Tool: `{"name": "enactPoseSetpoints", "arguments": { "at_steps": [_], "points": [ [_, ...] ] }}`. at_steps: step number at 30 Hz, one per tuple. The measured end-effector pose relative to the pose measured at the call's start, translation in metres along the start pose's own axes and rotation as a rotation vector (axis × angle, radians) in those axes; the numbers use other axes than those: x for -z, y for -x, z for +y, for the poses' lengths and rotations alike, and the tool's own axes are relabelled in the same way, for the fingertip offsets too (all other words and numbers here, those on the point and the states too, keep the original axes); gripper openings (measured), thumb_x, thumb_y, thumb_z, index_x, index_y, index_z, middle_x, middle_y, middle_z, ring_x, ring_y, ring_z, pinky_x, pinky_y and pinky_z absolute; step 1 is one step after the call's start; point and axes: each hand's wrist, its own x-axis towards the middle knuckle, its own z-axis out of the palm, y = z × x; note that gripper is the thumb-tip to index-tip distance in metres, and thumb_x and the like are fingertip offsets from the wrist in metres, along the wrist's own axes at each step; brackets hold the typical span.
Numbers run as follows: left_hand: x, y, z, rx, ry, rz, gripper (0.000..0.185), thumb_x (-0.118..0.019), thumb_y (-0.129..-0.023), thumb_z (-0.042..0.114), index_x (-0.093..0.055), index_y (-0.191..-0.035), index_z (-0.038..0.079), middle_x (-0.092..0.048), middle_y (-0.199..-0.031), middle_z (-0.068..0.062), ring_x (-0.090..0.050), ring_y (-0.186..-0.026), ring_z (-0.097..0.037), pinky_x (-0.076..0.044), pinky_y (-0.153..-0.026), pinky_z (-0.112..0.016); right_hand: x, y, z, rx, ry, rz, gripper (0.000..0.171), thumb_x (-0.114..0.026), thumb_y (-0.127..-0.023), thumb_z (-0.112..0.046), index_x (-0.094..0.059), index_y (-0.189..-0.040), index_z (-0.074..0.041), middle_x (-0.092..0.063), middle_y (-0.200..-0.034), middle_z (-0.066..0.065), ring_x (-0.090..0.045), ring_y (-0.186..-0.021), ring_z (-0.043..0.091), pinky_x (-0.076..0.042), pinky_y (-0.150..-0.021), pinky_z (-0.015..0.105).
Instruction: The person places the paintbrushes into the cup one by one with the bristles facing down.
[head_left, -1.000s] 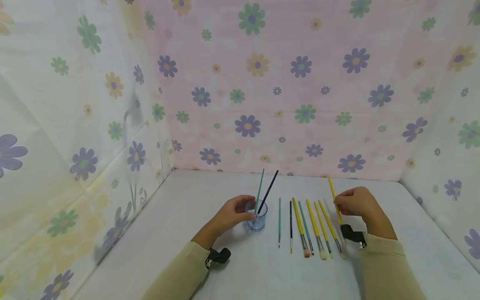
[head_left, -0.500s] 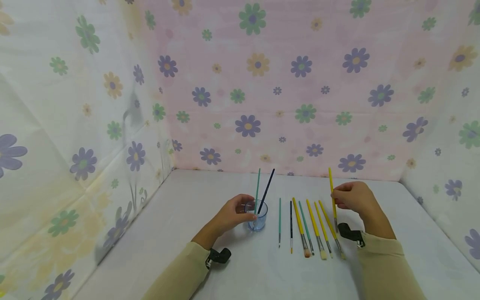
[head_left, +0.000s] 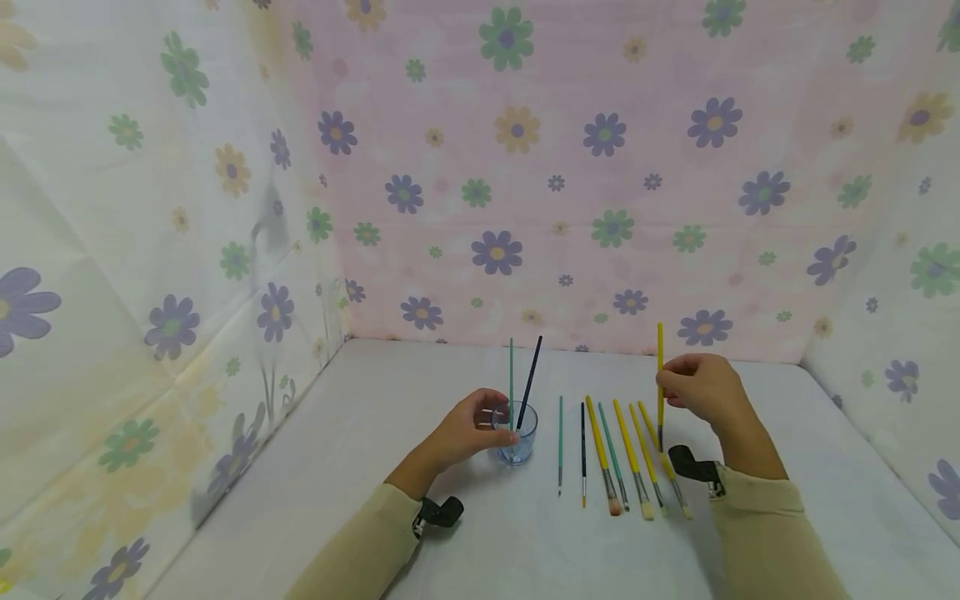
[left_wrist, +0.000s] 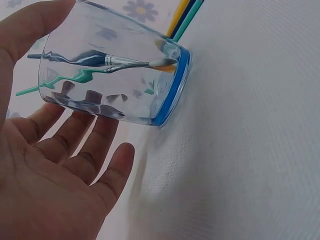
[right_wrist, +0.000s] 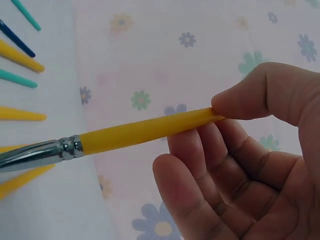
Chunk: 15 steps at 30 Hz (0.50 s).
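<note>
Nudged the right hand point(head_left: 705, 387) up toward 11 o'clock over the last second, yellow brush point(head_left: 660, 346) pinched and all. Straightened that brush too: went from tipped between 11 and 12 o'clock to basically dead-on 12, and slid its lower end out clear of the black wrist camera point(head_left: 692, 465). Also saw some lean disappear in the cup point(head_left: 527, 446): tilted the teal brush point(head_left: 512, 371) from a bit past 12 o'clock to pretty much 12, and the dark brush point(head_left: 531, 375) from about 1 o'clock to roughly halfway between 12 and 1.
</note>
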Motion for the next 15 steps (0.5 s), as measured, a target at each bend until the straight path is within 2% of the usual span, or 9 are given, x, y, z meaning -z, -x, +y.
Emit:
{"name": "enactPoseSetpoints", "arguments": {
  "at_steps": [6, 15],
  "points": [
    [0.0, -0.001, 0.001, 0.012, -0.017, -0.014, 0.074, -0.087, -0.084, 0.036, -0.053, -0.144, 0.01, -0.065, -0.134, -0.01, -0.062, -0.122, -0.024, -0.05, -0.109, -0.047, -0.002, 0.0, -0.007, 0.051, -0.046, 0.001, 0.035, -0.063, -0.098, -0.025, -0.063, -0.12, 0.003, -0.069, -0.112, 0.02, -0.072, -0.096, 0.03, -0.062, -0.075, 0.026],
    [0.0, -0.002, 0.0, -0.002, -0.031, -0.041, 0.075, -0.087, -0.085, 0.036, -0.052, -0.146, 0.01, -0.065, -0.133, -0.007, -0.063, -0.122, -0.022, -0.049, -0.11, -0.047, -0.002, 0.006, -0.019, 0.116, -0.11, 0.029, 0.034, -0.062, -0.099, -0.021, -0.062, -0.119, 0.006, -0.068, -0.111, 0.021, -0.073, -0.085, 0.018, -0.061, -0.074, 0.024]
  ]
}}
